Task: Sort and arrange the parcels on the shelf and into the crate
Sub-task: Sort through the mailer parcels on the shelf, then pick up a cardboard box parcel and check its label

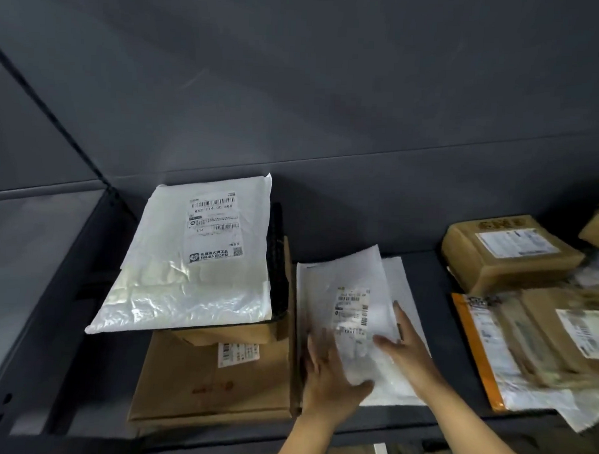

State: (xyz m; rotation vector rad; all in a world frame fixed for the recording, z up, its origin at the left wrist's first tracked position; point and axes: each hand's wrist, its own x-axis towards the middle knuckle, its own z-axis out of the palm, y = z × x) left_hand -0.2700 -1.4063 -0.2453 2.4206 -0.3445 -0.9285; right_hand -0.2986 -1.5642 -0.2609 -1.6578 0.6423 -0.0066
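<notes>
A thin white mailer with a label (351, 296) lies on the dark shelf (362, 229) on top of another white mailer (403, 291). My left hand (330, 380) grips its near left edge, thumb on top. My right hand (406, 342) rests flat on its near right side, fingers spread. To the left, a large white plastic parcel (195, 257) lies on a black item and a small brown box (230, 333), stacked on a flat cardboard box (214, 383).
At the right stand a taped brown box (507, 254) and a blurred pile of an orange-edged mailer (483, 355) with brown parcels (552, 337). A grey shelf upright (34, 285) closes the left side. Bare shelf shows between the white mailers and the right pile.
</notes>
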